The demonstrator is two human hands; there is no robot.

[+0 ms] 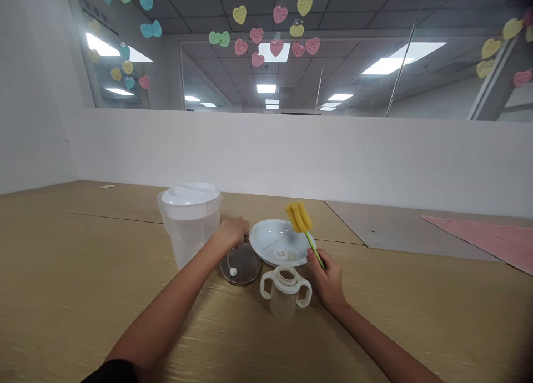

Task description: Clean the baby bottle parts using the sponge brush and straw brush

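My right hand (330, 280) is closed round the green handle of a bottle brush (300, 216), whose yellow sponge head points up over a white bowl (262, 236). A pale ring and a small clear piece lie in that bowl. My left hand (235, 231) is closed, fingers downward, at the far edge of a round metal dish (245, 267); what its fingers hold is hidden. In the dish lies a thin straw with a white ball end (233, 272). Nearer me stands a clear, lidless baby bottle (283, 302) with two white handles, upright and touched by neither hand.
A large translucent pitcher (194, 227) with a white lid stands left of my left hand. Grey board (400, 230) and a pink sheet (470, 236) lie on the right of the wooden table (104, 294). Behind rises a white wall (266, 150) with glass above.
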